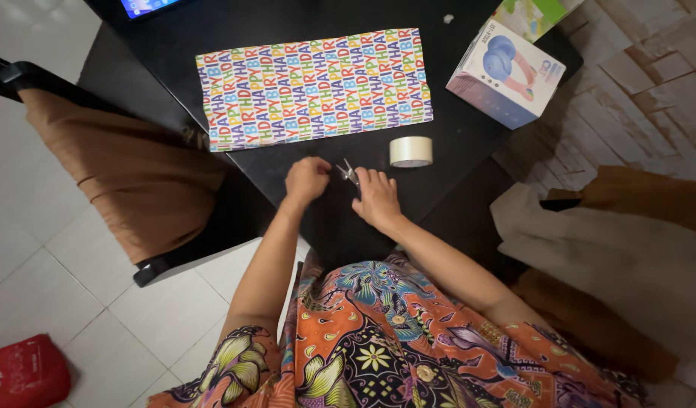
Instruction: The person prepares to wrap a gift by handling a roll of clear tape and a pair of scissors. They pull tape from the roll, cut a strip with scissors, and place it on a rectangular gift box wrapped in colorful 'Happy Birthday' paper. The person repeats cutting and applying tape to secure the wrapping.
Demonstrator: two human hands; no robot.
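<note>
Near the tabletop's (pixel 234 174) front edge: left hand (pixel 305 180) fisted, right hand (pixel 376 198) flat, both touching scissors (pixel 348 173); tape (pixel 410 151) beside, giftwrap (pixel 314 87) beyond.

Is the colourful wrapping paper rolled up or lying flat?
Lying flat. The wrapping paper is spread out as a full rectangle on the black table, all four edges showing, no roll or fold visible.

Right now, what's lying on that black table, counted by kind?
Sheet of colourful wrapping paper: 1
Tape roll: 1
Scissors, between the left hand and right hand: 1
Boxes: 2
Screen device at the far edge: 1
Total: 6
</note>
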